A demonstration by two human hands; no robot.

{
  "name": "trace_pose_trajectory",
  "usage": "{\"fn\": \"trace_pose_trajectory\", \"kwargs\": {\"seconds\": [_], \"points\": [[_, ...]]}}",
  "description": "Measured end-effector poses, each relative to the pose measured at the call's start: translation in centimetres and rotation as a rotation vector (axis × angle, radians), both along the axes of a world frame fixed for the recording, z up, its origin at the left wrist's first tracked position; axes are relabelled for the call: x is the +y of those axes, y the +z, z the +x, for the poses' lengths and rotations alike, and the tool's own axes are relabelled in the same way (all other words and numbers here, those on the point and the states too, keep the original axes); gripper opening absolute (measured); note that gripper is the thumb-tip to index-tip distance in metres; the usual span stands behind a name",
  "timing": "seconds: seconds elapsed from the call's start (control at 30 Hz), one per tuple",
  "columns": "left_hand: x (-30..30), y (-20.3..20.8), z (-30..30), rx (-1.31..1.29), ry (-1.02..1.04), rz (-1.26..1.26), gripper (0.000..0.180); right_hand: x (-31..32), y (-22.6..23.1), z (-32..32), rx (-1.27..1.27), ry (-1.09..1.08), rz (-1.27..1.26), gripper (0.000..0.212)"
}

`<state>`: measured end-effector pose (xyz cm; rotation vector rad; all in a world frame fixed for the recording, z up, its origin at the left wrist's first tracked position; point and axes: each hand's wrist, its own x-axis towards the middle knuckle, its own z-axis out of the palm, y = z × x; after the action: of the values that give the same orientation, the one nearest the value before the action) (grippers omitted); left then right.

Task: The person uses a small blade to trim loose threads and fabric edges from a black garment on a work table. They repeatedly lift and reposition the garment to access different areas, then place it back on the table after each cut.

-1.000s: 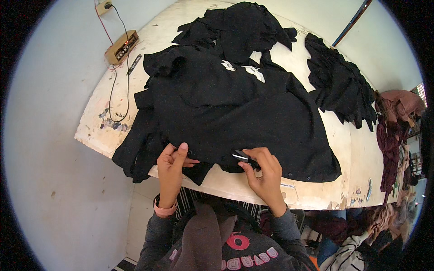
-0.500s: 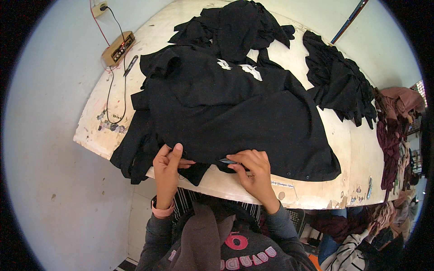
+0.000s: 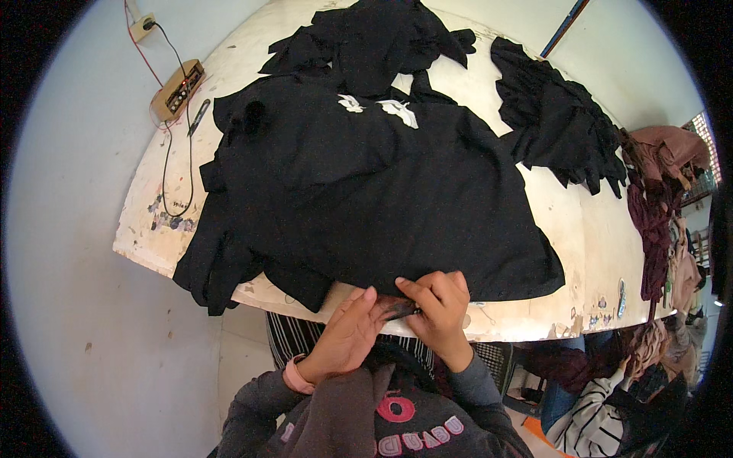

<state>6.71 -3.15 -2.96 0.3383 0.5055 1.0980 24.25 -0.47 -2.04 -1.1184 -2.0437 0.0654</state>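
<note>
A black garment with white printed patches lies spread over the table, its lower edge near me. My right hand is closed around small dark thread snips, at the garment's near edge. My left hand, with a pink band at its wrist, is beside the snips. Its thumb points up and its fingers stretch toward my right hand. Whether the left fingertips touch the snips or the cloth, I cannot tell.
More black cloth is heaped at the back, with another black pile on the right. A brown control box with cables and a dark cutter lie at the left. Another person sits at the lower right.
My left hand has left the garment's edge and moved right, close to my right hand. My right hand has come slightly nearer me with the snips. The whole view has shifted a little.
</note>
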Motion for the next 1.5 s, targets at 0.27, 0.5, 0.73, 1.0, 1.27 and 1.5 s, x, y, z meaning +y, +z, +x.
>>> {"fn": "trace_pose_trajectory", "kwargs": {"seconds": [0.27, 0.5, 0.73, 1.0, 1.27, 1.5], "points": [[1.6, 0.6, -0.5, 0.037, 0.182, -0.038, 0.027, -1.2, 3.8, 1.9, 0.139, -0.086, -0.114, 0.034], [1.4, 0.4, -0.8, 0.065, 0.142, -0.003, 0.024, -0.7, 4.0, 0.9, 0.014, -0.086, -0.08, 0.031], [1.2, 0.9, -0.8, 0.217, 0.138, -0.036, 0.016, -0.6, 3.9, 0.7, 0.009, 0.017, -0.089, 0.031], [1.1, 0.8, -0.5, 0.231, 0.151, -0.041, 0.016, -0.7, 3.4, 0.0, -0.036, -0.059, -0.001, 0.028], [2.5, -0.4, -2.2, -0.015, 0.247, 0.035, 0.004, -0.6, -1.4, 1.7, -0.226, -0.193, 0.135, 0.035], [2.3, 1.1, -0.8, 0.25, 0.064, 0.056, 0.007, -1.5, -0.8, 0.8, -0.239, -0.121, 0.234, 0.024]]}}
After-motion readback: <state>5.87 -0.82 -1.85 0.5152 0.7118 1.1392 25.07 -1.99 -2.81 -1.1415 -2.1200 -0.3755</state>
